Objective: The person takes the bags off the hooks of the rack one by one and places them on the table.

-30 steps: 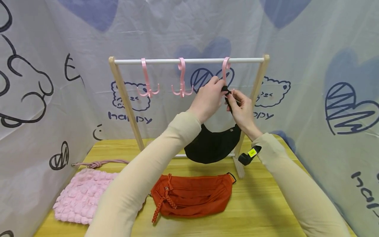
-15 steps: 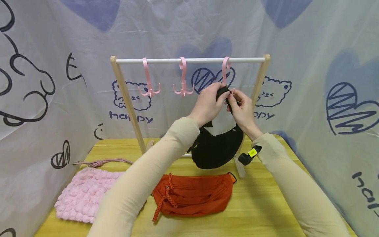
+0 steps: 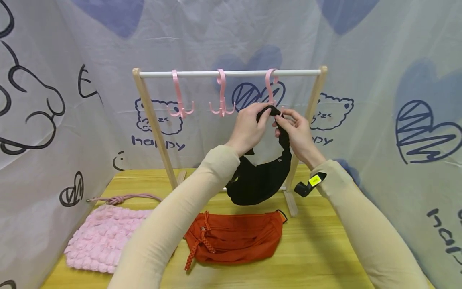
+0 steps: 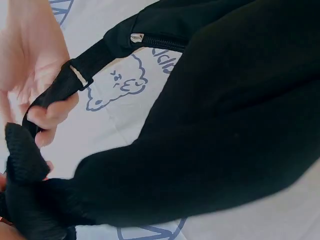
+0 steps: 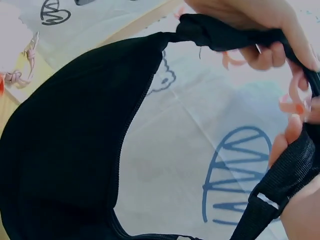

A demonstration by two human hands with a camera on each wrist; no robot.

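A black crescent-shaped shoulder bag point(image 3: 258, 184) hangs below my hands in the head view. My left hand point(image 3: 248, 126) grips the bag's strap point(image 3: 268, 109) on the left. My right hand point(image 3: 298, 132) pinches it on the right. The strap arches up between them, in front of the right pink hook point(image 3: 270, 86); whether it rests on a prong is hidden by my fingers. In the left wrist view a buckle point(image 4: 80, 77) and a zipper pull point(image 4: 137, 37) show near the right hand. The right wrist view shows pink prongs point(image 5: 296, 102) between the two hands.
The hook hangs from the white rail point(image 3: 155, 75) of a wooden-sided rack, along with a left pink hook point(image 3: 181, 96) and a middle pink hook point(image 3: 221, 94). An orange waist bag point(image 3: 234, 237) and a pink puffy bag point(image 3: 104, 237) lie on the wooden table point(image 3: 325, 257).
My left hand has come slightly down and left with the strap, which now bows up between the hands. The bag's body first dropped, then swung a little left. The right hook has shifted left.
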